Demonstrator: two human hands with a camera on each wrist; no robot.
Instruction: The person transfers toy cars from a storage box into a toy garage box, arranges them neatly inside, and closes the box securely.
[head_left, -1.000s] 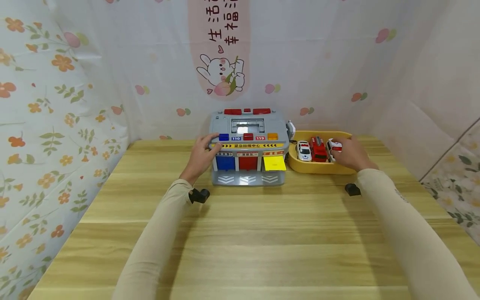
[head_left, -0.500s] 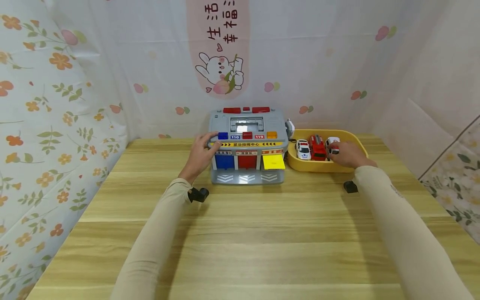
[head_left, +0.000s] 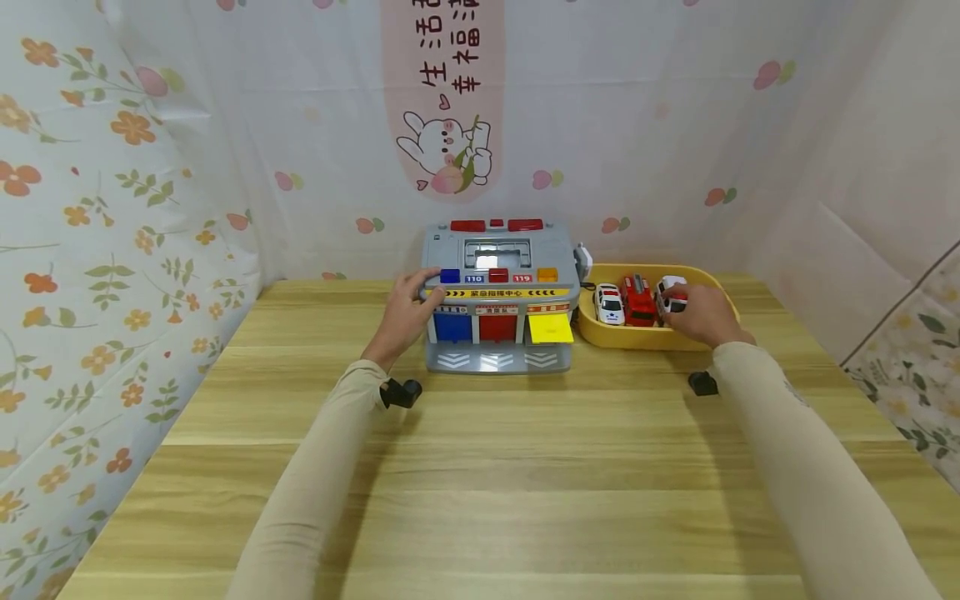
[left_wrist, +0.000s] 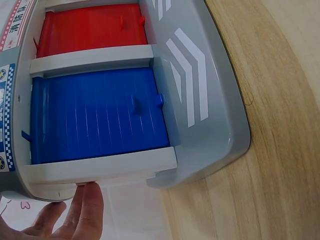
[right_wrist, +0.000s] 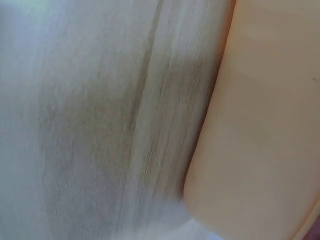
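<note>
A grey toy garage (head_left: 497, 250) stands at the back of the table, with blue, red and yellow doors; the yellow door (head_left: 550, 327) is swung up. My left hand (head_left: 402, 317) rests on its left end. In the left wrist view, straight fingers (left_wrist: 90, 212) touch the side wall beside the blue door (left_wrist: 100, 115). To the right, my right hand (head_left: 705, 315) reaches into a yellow bin (head_left: 630, 337) and pinches a white toy car (head_left: 670, 285) with red markings, partly hidden by the fingers. A red toy fire engine (head_left: 638, 302) and a white toy police car (head_left: 609, 305) lie beside it.
A wooden table (head_left: 525, 483) extends in front of the garage and bin. Patterned cloth (head_left: 322, 150) hangs behind and along both sides. The right wrist view shows the bin's outer wall (right_wrist: 255, 125) next to the tabletop (right_wrist: 100, 125), without the fingers.
The right hand has shifted slightly down over the white toy car, so more of the car shows. The left hand stays on the garage. The head view has tilted a little.
</note>
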